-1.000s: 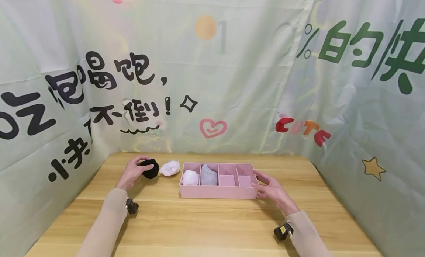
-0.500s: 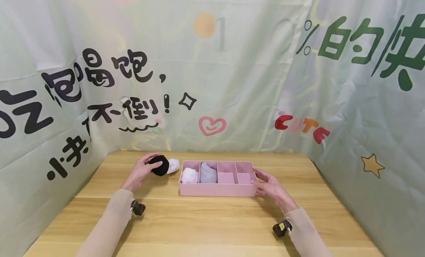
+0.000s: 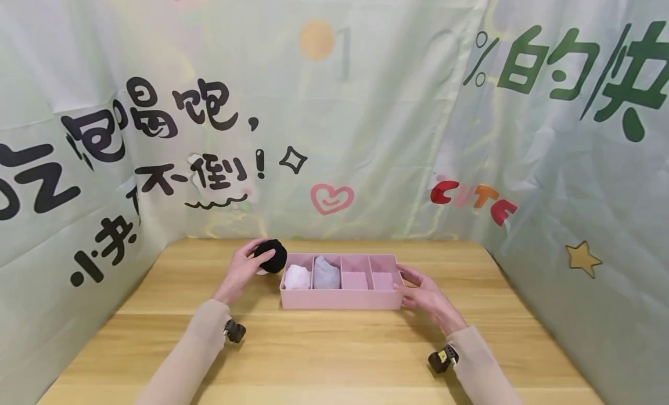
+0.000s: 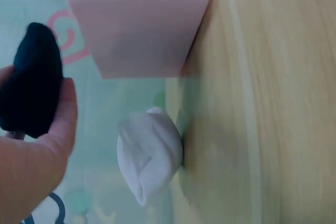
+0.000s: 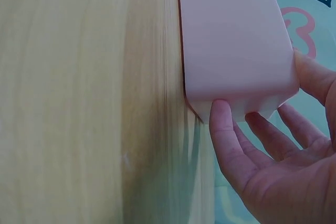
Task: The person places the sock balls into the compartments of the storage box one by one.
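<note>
black bundle [image 3: 274, 255] in left hand [image 3: 241, 270]

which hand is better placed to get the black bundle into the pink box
Left, probably: the left hand holds the black bundle near the left end of the pink box. The right hand holds the opposite end, so it seems better suited to steadying.

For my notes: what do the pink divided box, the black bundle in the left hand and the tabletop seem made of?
Pink box: probably plastic, smooth and fairly matte, with rounded, moulded-looking corners.
Black bundle: likely soft fabric, dull, with a rounded, bunched shape; too dark to make out any weave.
Tabletop: wood or wood-look laminate; pale grain shows.
</note>
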A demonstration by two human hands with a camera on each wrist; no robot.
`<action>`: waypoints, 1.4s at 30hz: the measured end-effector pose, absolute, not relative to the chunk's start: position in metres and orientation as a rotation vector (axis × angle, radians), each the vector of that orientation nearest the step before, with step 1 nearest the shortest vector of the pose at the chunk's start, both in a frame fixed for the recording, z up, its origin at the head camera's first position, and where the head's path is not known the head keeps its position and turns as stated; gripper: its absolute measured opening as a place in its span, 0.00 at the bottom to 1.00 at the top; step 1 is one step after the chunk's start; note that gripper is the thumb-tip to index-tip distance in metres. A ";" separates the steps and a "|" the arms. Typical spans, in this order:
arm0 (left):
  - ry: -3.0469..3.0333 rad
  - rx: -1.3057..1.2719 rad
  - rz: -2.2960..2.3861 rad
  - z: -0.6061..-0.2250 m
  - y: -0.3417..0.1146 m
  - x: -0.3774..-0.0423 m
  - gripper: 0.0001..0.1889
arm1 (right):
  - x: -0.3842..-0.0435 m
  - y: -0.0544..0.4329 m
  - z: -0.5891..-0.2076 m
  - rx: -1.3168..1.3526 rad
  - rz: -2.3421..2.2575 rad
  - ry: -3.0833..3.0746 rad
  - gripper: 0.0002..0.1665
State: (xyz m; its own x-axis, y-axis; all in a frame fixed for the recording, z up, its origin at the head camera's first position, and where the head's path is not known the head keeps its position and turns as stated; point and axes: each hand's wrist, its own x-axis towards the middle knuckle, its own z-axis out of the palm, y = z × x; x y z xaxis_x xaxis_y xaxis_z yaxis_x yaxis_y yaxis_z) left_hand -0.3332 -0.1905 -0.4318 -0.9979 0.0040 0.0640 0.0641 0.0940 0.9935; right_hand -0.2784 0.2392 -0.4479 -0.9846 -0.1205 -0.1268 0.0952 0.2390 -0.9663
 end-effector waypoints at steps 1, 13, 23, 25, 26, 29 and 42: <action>-2.266 -0.092 -2.092 -0.431 -0.187 -0.333 0.30 | -0.278 0.240 -0.447 -0.025 -1.836 2.327 0.38; -2.241 -0.313 -1.983 -0.437 -0.150 -0.332 0.26 | -0.278 0.241 -0.449 -0.031 -1.814 2.326 0.40; -2.293 -0.611 -1.982 -0.443 -0.127 -0.328 0.32 | -0.279 0.240 -0.453 -0.038 -1.818 2.308 0.41; -2.297 -0.633 -1.963 -0.445 -0.124 -0.329 0.31 | -0.279 0.239 -0.453 -0.034 -1.814 2.307 0.40; -2.294 -0.639 -1.963 -0.444 -0.122 -0.329 0.31 | -0.279 0.239 -0.453 -0.029 -1.818 2.307 0.40; -2.287 -0.651 -1.955 -0.443 -0.114 -0.329 0.31 | -0.278 0.239 -0.452 -0.036 -1.823 2.315 0.39; -2.346 -0.721 -1.888 -0.441 -0.080 -0.329 0.35 | -0.279 0.239 -0.448 -0.044 -1.813 2.347 0.39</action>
State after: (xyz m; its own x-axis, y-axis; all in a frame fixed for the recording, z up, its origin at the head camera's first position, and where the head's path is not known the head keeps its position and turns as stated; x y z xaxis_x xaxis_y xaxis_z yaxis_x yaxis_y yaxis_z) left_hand -0.3287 -0.0804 -0.4411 -0.8907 0.3246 0.3184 0.3804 0.1485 0.9128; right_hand -0.2787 0.2394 -0.4483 -0.9841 -0.1305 -0.1206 0.0838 0.2581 -0.9625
